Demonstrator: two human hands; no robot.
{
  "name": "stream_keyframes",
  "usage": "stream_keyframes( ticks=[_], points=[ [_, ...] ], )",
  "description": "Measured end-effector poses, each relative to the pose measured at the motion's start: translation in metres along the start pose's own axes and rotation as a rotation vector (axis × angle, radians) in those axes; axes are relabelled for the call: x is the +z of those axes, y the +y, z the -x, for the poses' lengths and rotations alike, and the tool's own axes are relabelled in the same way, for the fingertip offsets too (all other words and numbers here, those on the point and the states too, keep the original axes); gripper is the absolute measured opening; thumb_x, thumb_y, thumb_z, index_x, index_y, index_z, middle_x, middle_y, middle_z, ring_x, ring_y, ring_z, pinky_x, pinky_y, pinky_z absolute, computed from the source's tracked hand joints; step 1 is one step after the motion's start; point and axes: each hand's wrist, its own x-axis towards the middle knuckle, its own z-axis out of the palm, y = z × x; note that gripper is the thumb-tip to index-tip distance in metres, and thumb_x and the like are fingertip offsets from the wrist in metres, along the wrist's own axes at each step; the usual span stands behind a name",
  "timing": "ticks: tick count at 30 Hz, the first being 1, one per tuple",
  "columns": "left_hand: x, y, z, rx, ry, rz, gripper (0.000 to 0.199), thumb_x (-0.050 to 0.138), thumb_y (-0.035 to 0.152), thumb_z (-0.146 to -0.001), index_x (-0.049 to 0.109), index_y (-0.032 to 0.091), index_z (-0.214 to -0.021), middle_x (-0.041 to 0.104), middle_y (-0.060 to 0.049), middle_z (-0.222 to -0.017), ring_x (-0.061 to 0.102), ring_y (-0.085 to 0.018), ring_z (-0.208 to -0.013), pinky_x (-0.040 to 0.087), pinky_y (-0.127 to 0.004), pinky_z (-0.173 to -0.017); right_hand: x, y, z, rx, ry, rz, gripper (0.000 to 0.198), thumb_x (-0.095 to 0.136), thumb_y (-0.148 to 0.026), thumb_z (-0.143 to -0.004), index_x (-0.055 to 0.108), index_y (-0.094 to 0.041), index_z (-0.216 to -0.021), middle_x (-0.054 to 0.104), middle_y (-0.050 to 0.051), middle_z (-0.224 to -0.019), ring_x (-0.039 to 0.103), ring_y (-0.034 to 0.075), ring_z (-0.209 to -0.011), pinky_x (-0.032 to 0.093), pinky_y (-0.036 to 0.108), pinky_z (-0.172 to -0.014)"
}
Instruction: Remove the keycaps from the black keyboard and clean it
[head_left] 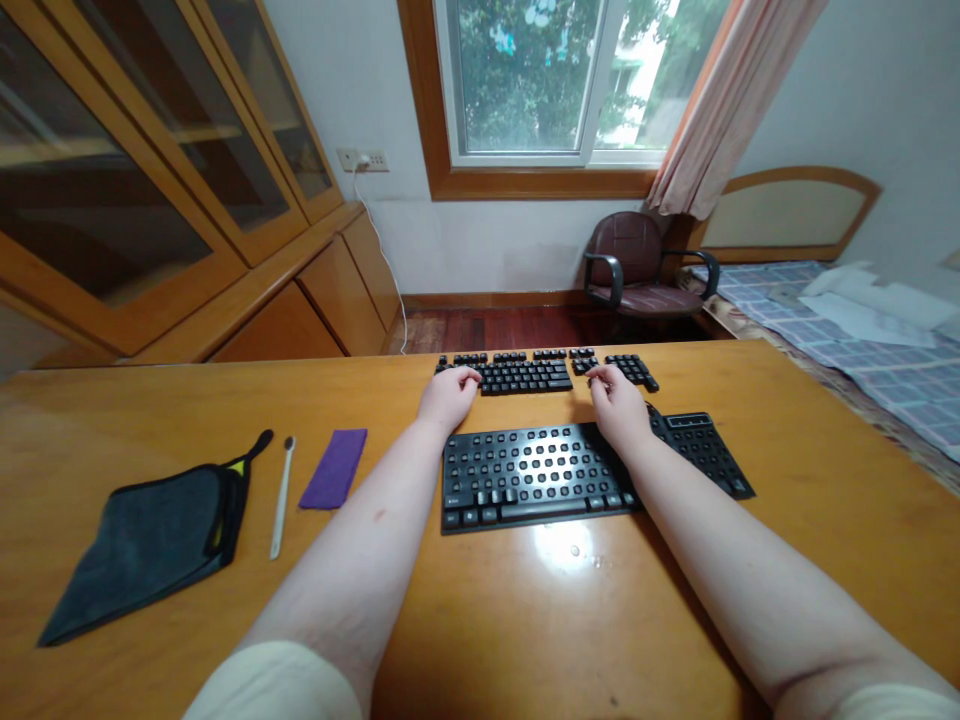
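A black keyboard (pixel 517 465) lies on the desk with most of its keycaps off; the space bar and several bottom-row keys are still on. Beyond it, loose black keycaps (pixel 525 376) are laid out in rows in keyboard order. My left hand (pixel 450 393) is closed at the left end of these rows, its fingertips against the keycaps; anything inside is hidden. My right hand (pixel 616 402) is above the keyboard's far edge, thumb and fingers pinched beside the right-hand keycaps. Whatever it pinches is too small to make out. My right forearm covers part of the keyboard.
To the left lie a dark grey cloth (pixel 157 530), a white toothbrush (pixel 282 500) and a folded purple cloth (pixel 334 468). A few water drops (pixel 576 551) sit on the wooden desk (pixel 480 610). Past the desk are a chair (pixel 634 265), a bed and a glass-fronted cabinet.
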Motion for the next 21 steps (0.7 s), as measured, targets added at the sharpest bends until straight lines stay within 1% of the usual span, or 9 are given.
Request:
stream_keyframes(
  ticks=[2,5,7,8,11,13,17,21],
  points=[
    [-0.002,0.001,0.0,-0.016,0.06,-0.008,0.029,0.041,0.022,-0.082,0.066,0.021,-0.096,0.067,-0.004,-0.101,0.06,-0.019,-0.097,0.045,-0.03,-0.089,0.001,0.002,-0.002,-0.009,-0.042,0.001,0.026,0.04,-0.031,-0.085,0.059,-0.019,-0.099,0.067,0.007,-0.087,0.06,0.021,-0.076,0.043,0.031,-0.068],
    [-0.003,-0.001,-0.001,-0.069,0.212,-0.039,0.035,0.043,0.022,-0.082,0.058,0.018,-0.113,0.059,-0.007,-0.119,0.05,-0.021,-0.114,0.036,-0.033,-0.101,0.004,0.005,-0.005,-0.018,-0.085,-0.014,0.029,0.038,-0.032,-0.086,0.057,-0.019,-0.105,0.067,0.008,-0.093,0.061,0.022,-0.081,0.044,0.033,-0.072],
    [-0.002,-0.004,-0.003,-0.153,0.287,-0.061,0.041,0.046,0.024,-0.081,0.051,0.016,-0.121,0.052,-0.01,-0.129,0.043,-0.023,-0.122,0.031,-0.035,-0.106,0.005,0.006,-0.006,-0.015,-0.102,-0.017,0.03,0.039,-0.032,-0.087,0.057,-0.02,-0.106,0.067,0.008,-0.096,0.061,0.022,-0.084,0.045,0.034,-0.074],
    [0.0,-0.006,-0.003,-0.208,0.299,-0.067,0.045,0.047,0.026,-0.081,0.049,0.015,-0.124,0.049,-0.011,-0.132,0.041,-0.024,-0.125,0.03,-0.036,-0.107,0.005,0.006,-0.006,-0.012,-0.113,-0.016,0.03,0.039,-0.032,-0.087,0.057,-0.02,-0.107,0.067,0.008,-0.096,0.061,0.023,-0.086,0.045,0.034,-0.075],
    [0.004,-0.013,-0.006,-0.365,0.245,-0.065,0.052,0.047,0.029,-0.081,0.041,0.013,-0.13,0.044,-0.014,-0.137,0.038,-0.026,-0.128,0.028,-0.038,-0.107,0.005,0.006,-0.007,-0.016,-0.14,-0.014,0.031,0.039,-0.033,-0.087,0.056,-0.021,-0.11,0.067,0.008,-0.099,0.061,0.023,-0.09,0.045,0.035,-0.079],
    [0.006,-0.016,-0.008,-0.418,0.209,-0.06,0.054,0.045,0.03,-0.081,0.039,0.012,-0.132,0.044,-0.015,-0.137,0.038,-0.027,-0.128,0.029,-0.039,-0.107,0.005,0.006,-0.007,-0.027,-0.157,-0.015,0.032,0.039,-0.034,-0.088,0.056,-0.021,-0.111,0.066,0.008,-0.1,0.061,0.023,-0.092,0.045,0.035,-0.08],
    [0.008,-0.018,-0.01,-0.444,0.175,-0.059,0.054,0.044,0.032,-0.081,0.039,0.012,-0.131,0.044,-0.016,-0.136,0.039,-0.028,-0.127,0.03,-0.041,-0.105,0.006,0.007,-0.008,-0.027,-0.195,0.0,0.031,0.039,-0.033,-0.088,0.055,-0.022,-0.112,0.067,0.007,-0.1,0.061,0.023,-0.092,0.045,0.035,-0.079],
    [0.008,-0.017,-0.01,-0.454,0.14,-0.07,0.054,0.044,0.034,-0.081,0.04,0.014,-0.131,0.046,-0.015,-0.136,0.041,-0.028,-0.126,0.029,-0.041,-0.105,0.007,0.009,-0.009,-0.021,-0.228,0.022,0.03,0.039,-0.033,-0.089,0.055,-0.022,-0.112,0.067,0.007,-0.102,0.062,0.023,-0.092,0.044,0.033,-0.077]
  ],
)
